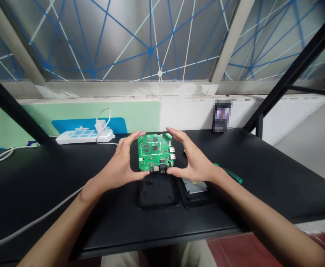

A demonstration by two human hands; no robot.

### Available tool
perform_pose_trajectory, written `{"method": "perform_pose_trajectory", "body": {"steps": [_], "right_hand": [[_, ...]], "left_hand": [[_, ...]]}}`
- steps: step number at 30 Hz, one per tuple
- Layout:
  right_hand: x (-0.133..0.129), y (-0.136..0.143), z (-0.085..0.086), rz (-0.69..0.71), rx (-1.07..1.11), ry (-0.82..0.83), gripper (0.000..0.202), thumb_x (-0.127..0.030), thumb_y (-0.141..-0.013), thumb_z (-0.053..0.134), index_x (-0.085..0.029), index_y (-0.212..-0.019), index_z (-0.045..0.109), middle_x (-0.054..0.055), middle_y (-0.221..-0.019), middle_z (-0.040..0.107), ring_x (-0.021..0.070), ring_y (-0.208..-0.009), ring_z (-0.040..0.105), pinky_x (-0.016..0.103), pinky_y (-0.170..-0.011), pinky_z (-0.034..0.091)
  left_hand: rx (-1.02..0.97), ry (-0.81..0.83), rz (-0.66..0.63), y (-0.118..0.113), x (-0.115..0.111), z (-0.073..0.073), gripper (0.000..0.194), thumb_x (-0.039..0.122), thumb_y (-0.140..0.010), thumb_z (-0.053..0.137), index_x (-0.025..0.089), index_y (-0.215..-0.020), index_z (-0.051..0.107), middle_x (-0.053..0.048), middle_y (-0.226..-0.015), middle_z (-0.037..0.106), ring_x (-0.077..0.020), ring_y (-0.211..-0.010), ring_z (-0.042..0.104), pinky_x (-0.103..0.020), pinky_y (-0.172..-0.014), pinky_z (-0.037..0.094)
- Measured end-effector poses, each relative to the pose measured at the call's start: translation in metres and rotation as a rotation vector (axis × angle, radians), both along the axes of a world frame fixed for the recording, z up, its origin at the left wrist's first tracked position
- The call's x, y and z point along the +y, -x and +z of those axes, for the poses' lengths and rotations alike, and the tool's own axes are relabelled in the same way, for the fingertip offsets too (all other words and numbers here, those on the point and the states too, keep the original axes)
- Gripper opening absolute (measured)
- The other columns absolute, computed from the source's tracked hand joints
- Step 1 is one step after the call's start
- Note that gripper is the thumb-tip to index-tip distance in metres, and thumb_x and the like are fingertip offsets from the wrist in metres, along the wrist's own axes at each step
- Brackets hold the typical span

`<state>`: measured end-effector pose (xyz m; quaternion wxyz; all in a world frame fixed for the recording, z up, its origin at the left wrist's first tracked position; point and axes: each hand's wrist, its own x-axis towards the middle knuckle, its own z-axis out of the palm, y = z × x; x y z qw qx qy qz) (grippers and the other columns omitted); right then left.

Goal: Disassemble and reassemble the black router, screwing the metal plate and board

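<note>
A green circuit board is held up above the table, its chip side turned toward me. Metal ports line its right edge, and more connectors sit along the bottom. My left hand grips the board's left corners between thumb and fingers. On the other side my right hand grips the right corners in the same way. Below the board lies a black plastic cover, flat on the table. Beside it, partly hidden by my right hand and forearm, is another black casing part with a silver metal plate in it.
A green-handled tool lies behind my right forearm. A white power strip with a plugged-in charger stands at the back left. A white cable crosses the left side. A phone-like device leans against the wall.
</note>
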<state>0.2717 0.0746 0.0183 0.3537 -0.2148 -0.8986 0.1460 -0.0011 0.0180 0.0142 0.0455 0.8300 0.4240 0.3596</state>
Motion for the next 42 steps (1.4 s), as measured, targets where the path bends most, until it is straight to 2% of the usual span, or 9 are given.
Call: {"method": "perform_pose_trajectory", "body": {"steps": [3,6,12,19,34,42], "right_hand": [[0.000,0.006,-0.001,-0.029,-0.068,-0.042,0.114,-0.058,-0.073,0.079,-0.025,-0.159,0.010,0.016,-0.165,0.024,0.0337,-0.155,0.024,0.056,-0.127,0.027],[-0.001,0.009,-0.006,-0.043,-0.080,-0.065,0.115,-0.060,-0.075,0.076,-0.025,-0.159,0.007,0.016,-0.166,0.021,0.0330,-0.155,0.023,0.056,-0.126,0.028],[-0.002,0.007,-0.017,-0.082,-0.068,-0.113,0.113,-0.052,-0.076,0.077,-0.023,-0.160,0.007,0.018,-0.162,0.029,0.0350,-0.151,0.032,0.057,-0.121,0.036],[-0.004,0.007,-0.020,-0.118,-0.035,-0.172,0.110,-0.044,-0.077,0.077,-0.025,-0.160,0.007,0.017,-0.161,0.034,0.0369,-0.149,0.036,0.062,-0.120,0.036],[-0.011,0.006,-0.024,-0.144,0.001,-0.140,0.114,-0.043,-0.075,0.079,-0.028,-0.160,0.004,0.014,-0.160,0.037,0.0370,-0.145,0.041,0.063,-0.117,0.040],[-0.012,0.007,-0.025,-0.168,-0.004,-0.136,0.113,-0.042,-0.074,0.080,-0.027,-0.160,0.008,0.014,-0.159,0.039,0.0347,-0.145,0.041,0.061,-0.118,0.041]], "left_hand": [[-0.012,-0.013,-0.003,0.002,0.002,-0.004,0.114,0.032,-0.074,0.085,0.028,-0.157,0.007,-0.016,-0.158,0.034,-0.0376,-0.145,0.037,-0.057,-0.122,0.030],[-0.018,-0.018,-0.006,0.002,0.001,-0.004,0.114,0.031,-0.074,0.086,0.028,-0.157,0.008,-0.016,-0.157,0.034,-0.0377,-0.145,0.036,-0.056,-0.122,0.030],[-0.049,-0.076,-0.056,0.003,0.003,-0.010,0.113,0.030,-0.073,0.087,0.028,-0.157,0.011,-0.018,-0.155,0.038,-0.0392,-0.142,0.041,-0.061,-0.118,0.034],[-0.030,-0.130,-0.072,0.005,0.006,-0.018,0.112,0.030,-0.075,0.086,0.026,-0.158,0.010,-0.020,-0.155,0.038,-0.0402,-0.140,0.042,-0.064,-0.116,0.035],[0.014,-0.133,-0.067,0.005,-0.001,-0.016,0.111,0.030,-0.077,0.085,0.026,-0.158,0.009,-0.018,-0.158,0.036,-0.0382,-0.142,0.039,-0.061,-0.118,0.034],[0.060,-0.156,-0.045,0.003,-0.003,-0.014,0.109,0.031,-0.079,0.083,0.023,-0.159,0.010,-0.017,-0.156,0.036,-0.0369,-0.139,0.040,-0.057,-0.115,0.040]]}}
